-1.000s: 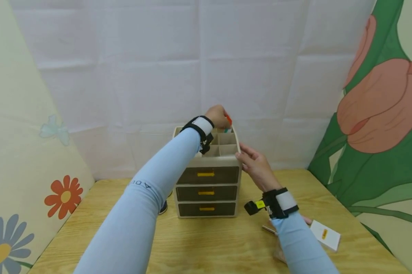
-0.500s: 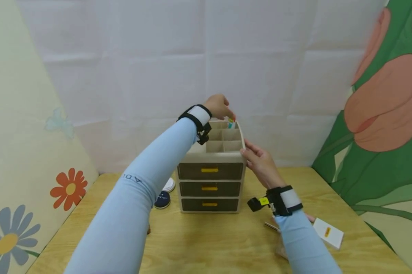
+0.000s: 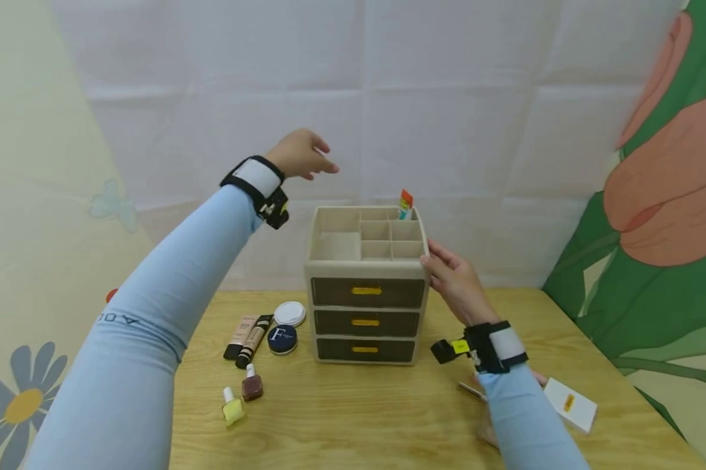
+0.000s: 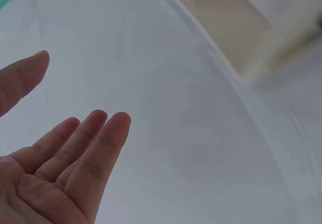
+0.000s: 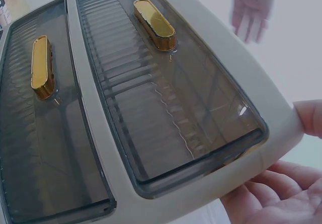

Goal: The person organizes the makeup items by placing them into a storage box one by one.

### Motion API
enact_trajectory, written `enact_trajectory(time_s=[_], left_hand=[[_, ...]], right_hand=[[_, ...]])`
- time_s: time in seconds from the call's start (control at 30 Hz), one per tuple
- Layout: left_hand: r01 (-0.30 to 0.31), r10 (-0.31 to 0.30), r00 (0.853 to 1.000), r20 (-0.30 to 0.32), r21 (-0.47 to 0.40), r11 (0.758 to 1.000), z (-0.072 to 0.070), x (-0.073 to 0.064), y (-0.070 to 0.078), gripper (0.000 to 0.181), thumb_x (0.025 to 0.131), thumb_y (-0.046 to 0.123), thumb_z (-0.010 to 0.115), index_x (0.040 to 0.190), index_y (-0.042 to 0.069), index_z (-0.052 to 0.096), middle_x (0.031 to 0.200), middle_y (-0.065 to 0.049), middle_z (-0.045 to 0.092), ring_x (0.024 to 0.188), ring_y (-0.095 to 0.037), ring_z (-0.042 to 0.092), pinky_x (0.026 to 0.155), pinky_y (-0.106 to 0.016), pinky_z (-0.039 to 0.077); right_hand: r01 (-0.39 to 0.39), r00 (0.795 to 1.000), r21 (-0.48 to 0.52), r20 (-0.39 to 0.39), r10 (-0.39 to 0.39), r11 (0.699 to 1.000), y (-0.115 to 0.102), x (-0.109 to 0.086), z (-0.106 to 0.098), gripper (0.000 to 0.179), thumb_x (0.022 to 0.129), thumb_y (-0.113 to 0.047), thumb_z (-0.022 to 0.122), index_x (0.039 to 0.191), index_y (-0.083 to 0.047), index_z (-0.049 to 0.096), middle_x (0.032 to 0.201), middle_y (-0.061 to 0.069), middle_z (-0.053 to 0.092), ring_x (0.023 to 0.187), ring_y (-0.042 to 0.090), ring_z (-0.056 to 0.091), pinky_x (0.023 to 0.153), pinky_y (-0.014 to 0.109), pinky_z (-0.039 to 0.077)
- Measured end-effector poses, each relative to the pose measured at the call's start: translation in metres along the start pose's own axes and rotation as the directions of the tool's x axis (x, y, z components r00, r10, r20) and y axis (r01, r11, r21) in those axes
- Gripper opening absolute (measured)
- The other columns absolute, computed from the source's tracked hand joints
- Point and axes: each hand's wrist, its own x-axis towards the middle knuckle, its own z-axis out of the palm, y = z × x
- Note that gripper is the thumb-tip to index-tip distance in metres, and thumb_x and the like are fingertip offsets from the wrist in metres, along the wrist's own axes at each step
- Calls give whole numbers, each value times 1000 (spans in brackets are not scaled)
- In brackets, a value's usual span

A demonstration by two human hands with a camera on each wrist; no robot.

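A cream desktop organizer [image 3: 361,269] with several dark drawers and yellow handles stands upright in the middle of the table. In its back right compartment stands a small tube with an orange cap [image 3: 405,203]. My left hand [image 3: 302,154] is in the air above and left of the organizer, holding nothing; its fingers [image 4: 103,148] are apart from the thumb in the left wrist view. With my right hand [image 3: 455,287] I grip the organizer's right side near the top front corner, thumb at the edge and fingers [image 5: 274,189] against the side.
Left of the organizer lie two cosmetic tubes [image 3: 253,341], a white round case [image 3: 290,313] and a navy one [image 3: 282,339]. Two nail polish bottles [image 3: 252,385] are nearer. A white box [image 3: 570,403] and a thin rod [image 3: 472,390] lie by the right forearm.
My left hand has let go of the orange-capped tube, which now stands in the compartment, and has moved up and left. The right hand keeps its place on the organizer.
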Motion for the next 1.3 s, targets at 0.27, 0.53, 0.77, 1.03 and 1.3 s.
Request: enact_trajectory(time_s=[0.27,0.53,0.77,1.03,1.3], left_hand=[[126,-129,991,22,88,988,12,-34,-96,52,92,18,66,132,-13,49,121,-30,59,100,-37,63,82,-37,54],[268,-276,956,94,94,959,48,-59,-188,49,91,16,66,125,-16,53,121,-33,58,102,-41,63,75,-36,56],[336,-348,932,100,120,934,84,-69,-238,39,87,16,72,108,-15,63,110,-30,63,89,-37,66,67,-37,57],[419,-448,889,92,228,879,125,-84,-266,24,83,16,75,85,-6,65,78,-16,65,64,-24,64,54,-30,54],[450,-470,876,111,165,878,150,-91,-276,40,82,13,75,105,-12,54,85,-16,55,49,-16,52,47,-26,46]], right_hand=[[-10,1000,-5,-6,10,1000,2,1,-2,60,102,-23,51,153,-6,25,157,12,24,138,27,33,105,35,37],[-19,1000,-6,-10,19,1000,4,0,-3,61,102,-23,51,153,-6,24,157,12,24,138,27,33,105,37,36],[-4,1000,-6,-9,4,1000,0,-4,-8,60,102,-21,49,153,-3,22,158,13,22,139,29,30,106,37,34],[-14,1000,5,-16,14,1000,-1,-4,-12,59,102,-21,49,153,-4,23,158,12,22,139,28,30,105,33,36],[-7,1000,12,-1,7,1000,-1,-7,-16,59,103,-21,48,153,-4,23,158,11,23,139,27,30,100,29,40]])
